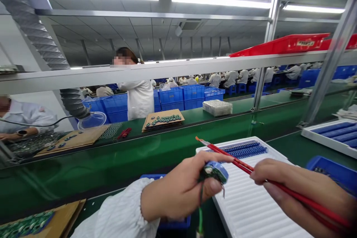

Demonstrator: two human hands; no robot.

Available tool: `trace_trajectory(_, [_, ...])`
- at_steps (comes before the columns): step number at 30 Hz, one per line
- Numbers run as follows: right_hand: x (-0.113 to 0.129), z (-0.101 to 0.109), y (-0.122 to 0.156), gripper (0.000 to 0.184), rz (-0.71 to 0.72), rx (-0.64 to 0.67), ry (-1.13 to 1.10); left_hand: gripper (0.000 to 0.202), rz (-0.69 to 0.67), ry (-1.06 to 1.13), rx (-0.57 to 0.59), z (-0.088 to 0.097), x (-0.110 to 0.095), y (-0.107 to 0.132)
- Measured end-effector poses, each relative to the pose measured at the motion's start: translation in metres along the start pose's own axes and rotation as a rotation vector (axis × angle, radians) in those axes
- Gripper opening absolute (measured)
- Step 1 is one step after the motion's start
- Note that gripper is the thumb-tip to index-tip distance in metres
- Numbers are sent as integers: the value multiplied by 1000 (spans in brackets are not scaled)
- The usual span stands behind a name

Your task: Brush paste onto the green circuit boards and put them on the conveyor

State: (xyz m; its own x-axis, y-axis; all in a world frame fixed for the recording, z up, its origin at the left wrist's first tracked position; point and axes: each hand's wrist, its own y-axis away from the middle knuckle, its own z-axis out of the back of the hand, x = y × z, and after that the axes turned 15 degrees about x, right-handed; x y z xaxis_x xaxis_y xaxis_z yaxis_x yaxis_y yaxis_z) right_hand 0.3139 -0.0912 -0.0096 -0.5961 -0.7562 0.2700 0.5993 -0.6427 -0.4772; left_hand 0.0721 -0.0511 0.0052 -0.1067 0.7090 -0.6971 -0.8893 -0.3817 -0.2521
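My left hand (181,189) is closed around a small round blue part (214,171) with a green circuit board on its face and wires hanging below. My right hand (298,189) pinches a thin red brush (245,165) whose tip points up and to the left, just past the part. Both hands hover over a white ribbed tray (251,208) that carries rows of small blue pieces (245,149) at its far end.
A green conveyor belt (125,163) runs across in front. Beyond it lie cardboard sheets with round parts (163,119), a tray of white pieces (217,107) and blue crates (178,96). People in white coats work opposite. Another white tray (331,134) sits right, a blue bin (334,173) beside it.
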Motion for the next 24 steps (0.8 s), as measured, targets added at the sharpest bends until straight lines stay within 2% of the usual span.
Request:
trace_trajectory(3, [0,-3,2,11,35,103,19,22,-30,-157,25,-4,-3,-10])
trace_trajectory(5, [-1,-6,4,13,21,106,36,14,-71,-225,2,-6,-1,-13])
trace_trajectory(8, [-3,-11,6,17,10,106,43,14,-88,-292,10,-7,4,-16])
trace_trajectory(15, [2,-24,-1,18,-17,46,-26,22,65,-286,26,-9,10,-16])
trace_trajectory(18, [5,-28,-5,15,5,84,-109,29,102,-290,46,-8,14,-18])
trace_trajectory(24, [4,-29,-8,27,-68,160,-207,30,150,-317,140,1,16,-20])
